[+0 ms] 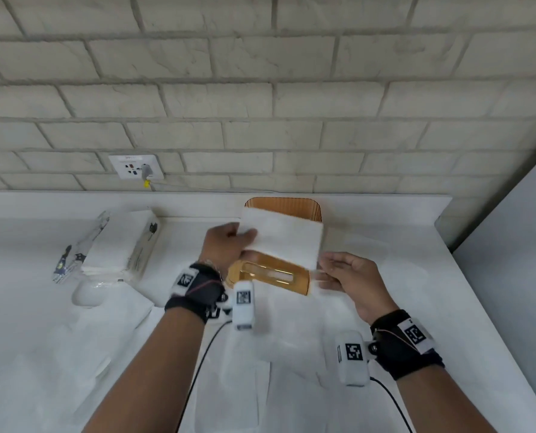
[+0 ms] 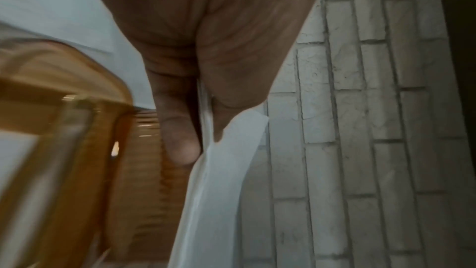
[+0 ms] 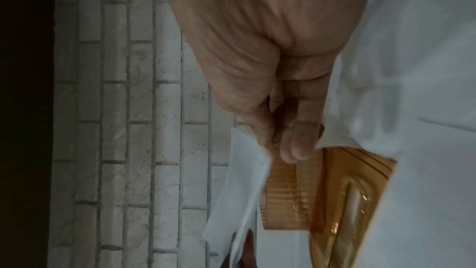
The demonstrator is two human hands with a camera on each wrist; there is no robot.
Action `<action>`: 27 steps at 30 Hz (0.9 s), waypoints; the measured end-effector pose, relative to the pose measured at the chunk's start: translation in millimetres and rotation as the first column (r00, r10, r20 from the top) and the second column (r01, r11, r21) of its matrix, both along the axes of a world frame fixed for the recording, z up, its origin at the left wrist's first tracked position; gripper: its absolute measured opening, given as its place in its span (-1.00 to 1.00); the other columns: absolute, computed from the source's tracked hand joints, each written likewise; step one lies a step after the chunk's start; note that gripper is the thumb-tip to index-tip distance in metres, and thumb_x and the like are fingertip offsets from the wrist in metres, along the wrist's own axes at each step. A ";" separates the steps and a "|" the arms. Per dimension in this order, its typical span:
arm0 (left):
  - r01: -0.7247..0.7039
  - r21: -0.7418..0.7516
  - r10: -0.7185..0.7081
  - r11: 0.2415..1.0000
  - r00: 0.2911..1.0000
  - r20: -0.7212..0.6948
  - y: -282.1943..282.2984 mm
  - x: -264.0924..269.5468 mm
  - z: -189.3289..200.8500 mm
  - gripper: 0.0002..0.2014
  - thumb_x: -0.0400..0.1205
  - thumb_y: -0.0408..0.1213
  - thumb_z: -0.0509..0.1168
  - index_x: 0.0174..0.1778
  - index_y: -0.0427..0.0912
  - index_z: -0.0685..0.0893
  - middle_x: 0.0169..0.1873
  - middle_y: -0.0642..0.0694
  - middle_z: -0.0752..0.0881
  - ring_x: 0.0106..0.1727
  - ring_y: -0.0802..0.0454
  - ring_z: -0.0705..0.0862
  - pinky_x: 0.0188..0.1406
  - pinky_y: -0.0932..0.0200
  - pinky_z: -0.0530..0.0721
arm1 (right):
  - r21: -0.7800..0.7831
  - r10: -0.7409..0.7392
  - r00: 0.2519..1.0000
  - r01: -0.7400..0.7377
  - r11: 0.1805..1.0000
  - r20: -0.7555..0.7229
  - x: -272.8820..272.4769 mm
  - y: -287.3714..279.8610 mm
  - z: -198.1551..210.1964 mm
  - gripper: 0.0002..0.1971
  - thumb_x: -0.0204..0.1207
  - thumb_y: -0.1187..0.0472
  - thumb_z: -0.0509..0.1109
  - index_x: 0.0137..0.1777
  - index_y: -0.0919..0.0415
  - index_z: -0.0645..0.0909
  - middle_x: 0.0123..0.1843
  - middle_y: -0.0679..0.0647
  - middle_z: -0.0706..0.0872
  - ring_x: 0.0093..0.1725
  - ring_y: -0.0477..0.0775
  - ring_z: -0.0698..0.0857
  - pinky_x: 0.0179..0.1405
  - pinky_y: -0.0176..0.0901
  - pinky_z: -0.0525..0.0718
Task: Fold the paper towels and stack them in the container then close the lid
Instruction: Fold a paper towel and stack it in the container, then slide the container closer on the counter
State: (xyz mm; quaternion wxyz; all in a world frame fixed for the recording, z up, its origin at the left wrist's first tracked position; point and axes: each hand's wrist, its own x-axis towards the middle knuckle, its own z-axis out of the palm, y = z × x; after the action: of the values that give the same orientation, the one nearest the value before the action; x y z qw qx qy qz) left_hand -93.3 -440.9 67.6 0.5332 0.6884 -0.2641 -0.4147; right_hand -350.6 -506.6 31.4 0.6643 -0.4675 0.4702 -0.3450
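Folded paper towel, pinched at its left edge by the left hand, hangs over the amber container beyond the loosely open, empty right hand; light and limp, likely best held by its edges.

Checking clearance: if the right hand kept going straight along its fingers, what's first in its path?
Probably the folded towel, whose near corner lies just off the right hand's fingertips; the amber container is behind. Depth is unclear.
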 end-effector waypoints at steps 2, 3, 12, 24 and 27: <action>-0.048 0.004 0.048 0.999 0.999 -0.022 -27.8 14.4 6.2 -0.95 0.70 -0.42 0.46 -0.07 -0.26 0.76 -0.07 -0.21 0.88 -0.28 -0.13 0.90 -0.13 0.10 0.91 | -0.049 -0.011 0.999 0.009 0.999 -0.041 1.1 -16.8 2.4 -0.87 0.62 0.40 0.55 0.13 0.28 0.82 0.04 0.27 0.91 -0.10 0.16 0.90 -0.09 -0.08 0.90; -0.055 0.019 0.056 0.998 0.998 -0.029 -41.4 19.5 7.1 -0.93 0.71 -0.46 0.43 -0.09 -0.27 0.75 -0.09 -0.21 0.87 -0.27 -0.14 0.89 -0.15 0.11 0.91 | -0.075 -0.019 0.997 0.013 0.997 -0.076 2.0 -25.0 1.7 -0.86 0.62 0.40 0.55 0.13 0.25 0.81 0.05 0.27 0.91 -0.09 0.16 0.90 -0.08 -0.07 0.89; -0.032 0.277 -0.013 0.960 0.987 0.158 -133.1 38.2 -36.5 -0.81 0.44 -0.37 0.43 -0.04 -0.28 0.77 0.10 -0.28 0.87 0.04 -0.29 0.89 0.07 -0.14 0.89 | -0.444 -0.043 0.796 -0.291 0.847 -0.604 26.7 -62.4 -6.6 -0.42 0.58 0.12 0.61 0.56 -0.18 0.56 0.30 -0.14 0.61 0.03 -0.07 0.79 0.11 -0.16 0.71; 0.004 0.532 -0.366 0.847 0.730 0.577 -124.7 -2.0 11.3 -0.69 0.76 -0.35 0.26 0.39 -0.40 0.65 0.41 -0.32 0.70 0.42 -0.27 0.72 0.30 0.04 0.69 | -0.457 -0.088 0.649 -0.426 0.781 -0.756 54.2 -80.8 -13.4 -0.85 0.63 0.10 0.56 0.16 0.02 0.73 0.21 0.03 0.67 0.09 0.08 0.76 0.07 -0.11 0.61; 0.019 0.550 -0.422 0.835 0.662 0.619 -123.5 -5.9 16.0 -0.88 0.71 -0.35 0.33 0.08 -0.31 0.69 0.30 -0.28 0.74 0.28 -0.24 0.77 0.12 0.07 0.71 | -0.442 -0.076 0.650 -0.422 0.792 -0.756 59.0 -83.5 -15.6 -0.87 0.64 0.15 0.57 0.11 0.05 0.71 0.17 0.05 0.69 0.02 0.06 0.76 -0.05 -0.22 0.57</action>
State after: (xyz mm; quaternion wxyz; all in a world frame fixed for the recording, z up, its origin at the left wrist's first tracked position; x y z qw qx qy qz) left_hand -99.3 -564.4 83.6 0.1331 0.8684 -0.4195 -0.2286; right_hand -291.6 -590.1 15.8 0.2688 -0.7908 0.5189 -0.1820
